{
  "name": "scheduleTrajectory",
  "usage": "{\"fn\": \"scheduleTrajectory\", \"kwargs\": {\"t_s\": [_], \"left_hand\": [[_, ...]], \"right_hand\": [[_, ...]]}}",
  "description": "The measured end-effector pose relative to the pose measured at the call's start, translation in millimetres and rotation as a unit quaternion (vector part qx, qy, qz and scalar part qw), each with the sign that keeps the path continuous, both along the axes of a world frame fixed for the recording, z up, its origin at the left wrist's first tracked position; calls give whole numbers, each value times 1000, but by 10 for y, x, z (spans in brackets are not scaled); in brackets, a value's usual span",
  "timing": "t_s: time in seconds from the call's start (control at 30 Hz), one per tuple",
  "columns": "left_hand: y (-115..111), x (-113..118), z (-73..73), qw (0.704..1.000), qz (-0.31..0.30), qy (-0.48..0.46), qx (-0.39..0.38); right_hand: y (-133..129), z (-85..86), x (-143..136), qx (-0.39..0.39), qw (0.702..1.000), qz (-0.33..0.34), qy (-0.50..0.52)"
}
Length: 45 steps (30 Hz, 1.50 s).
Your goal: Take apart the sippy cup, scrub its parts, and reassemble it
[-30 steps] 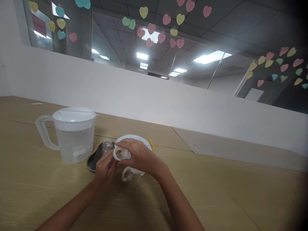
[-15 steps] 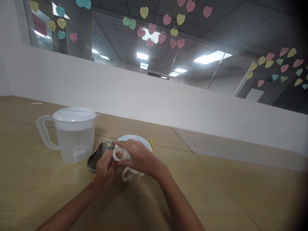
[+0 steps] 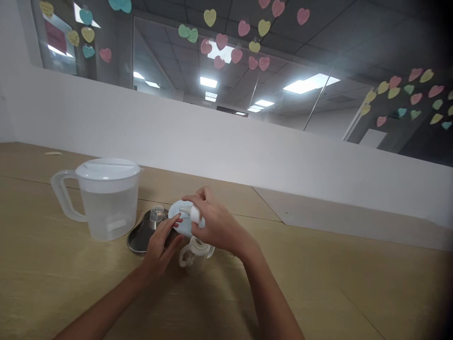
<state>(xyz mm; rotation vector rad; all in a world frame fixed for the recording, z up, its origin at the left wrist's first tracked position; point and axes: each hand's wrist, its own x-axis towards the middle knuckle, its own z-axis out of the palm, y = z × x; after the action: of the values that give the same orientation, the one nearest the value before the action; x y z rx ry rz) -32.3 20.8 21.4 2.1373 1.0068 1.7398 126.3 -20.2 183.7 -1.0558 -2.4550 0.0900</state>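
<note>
My right hand (image 3: 215, 222) grips a white bottle top (image 3: 195, 214) with a pale nipple pointing left, above a light blue plate (image 3: 184, 228). My left hand (image 3: 162, 248) is just left of it, fingers apart, with nothing visible in it. Below my right hand a clear bottle with two handles (image 3: 196, 259) stands upright on the table, its mouth open. A small clear cap (image 3: 156, 215) rests on a dark kidney-shaped tray (image 3: 140, 236) to the left of the plate.
A large translucent lidded pitcher (image 3: 110, 203) holding liquid stands on the wooden table (image 3: 318, 274), left of the tray. Behind the table runs a white wall (image 3: 212, 141) below a window with heart-shaped notes.
The bottle top has turned from showing its open underside to having its nipple point left. My right hand has shifted right, and my left hand has come away from the top.
</note>
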Motion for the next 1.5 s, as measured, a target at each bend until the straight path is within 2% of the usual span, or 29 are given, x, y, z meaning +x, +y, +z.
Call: {"fn": "scheduleTrajectory", "kwargs": {"t_s": [0.1, 0.2, 0.27, 0.43, 0.53, 0.7, 0.9, 1.03, 1.33, 1.5], "left_hand": [[-42, -5, -24, 997, -68, 29, 17], [-78, 22, -50, 991, -101, 87, 33], [-87, 59, -74, 987, -90, 127, 46], [-85, 132, -115, 978, -14, 197, 70], [-86, 141, -106, 977, 15, 198, 79], [-100, 138, -63, 974, 22, 207, 95], [-109, 139, -69, 973, 19, 209, 97], [-104, 138, -83, 980, 8, 191, 59], [-93, 145, -118, 987, -1, 161, 18], [-70, 133, -129, 989, 1, 150, 1]], "right_hand": [[-2, 75, 129, -13, 999, -30, 37], [39, 108, 258, -23, 998, -45, 22], [74, 112, 322, -37, 998, -52, -8], [111, 108, 379, -114, 991, -55, -53], [98, 126, 393, -138, 987, -50, -61], [96, 140, 441, -166, 980, -66, -89], [160, 22, 318, -165, 971, -82, -151], [183, -46, 219, -166, 967, -78, -177], [225, -51, 309, -127, 984, -46, -120], [178, -7, 231, -130, 980, -88, -126]]}}
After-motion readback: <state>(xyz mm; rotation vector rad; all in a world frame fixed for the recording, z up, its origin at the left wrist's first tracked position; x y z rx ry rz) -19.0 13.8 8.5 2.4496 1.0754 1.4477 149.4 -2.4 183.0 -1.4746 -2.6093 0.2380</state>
